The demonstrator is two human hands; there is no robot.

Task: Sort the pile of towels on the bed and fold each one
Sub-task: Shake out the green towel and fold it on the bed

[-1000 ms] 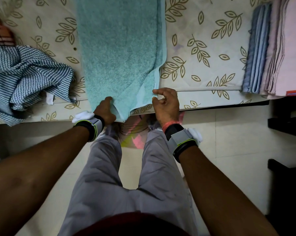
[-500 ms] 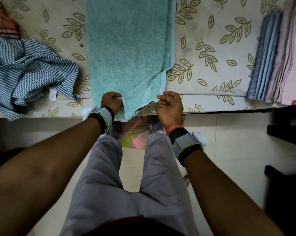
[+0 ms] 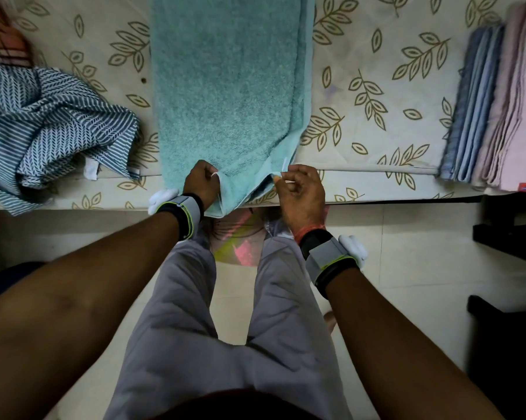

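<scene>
Hands both at near end of teal towel (image 3: pixel 225 86), which lies lengthwise on leaf-print bedsheet (image 3: pixel 361 56), end draped over mattress edge. Our left hand (image 3: pixel 199 184) grips near-left corner, fingers curled round fabric. Our right hand (image 3: pixel 301 192) pinches near-right corner between thumb and forefinger. Crumpled striped cloth (image 3: pixel 43 125) at left; folded blue cloths (image 3: pixel 473 107) and folded pink cloths (image 3: pixel 522 101) at right, well apart from teal towel.

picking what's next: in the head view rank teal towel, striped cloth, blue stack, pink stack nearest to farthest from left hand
1. teal towel, gripped by left hand
2. striped cloth, left
3. blue stack, far right
4. pink stack, right edge
</scene>
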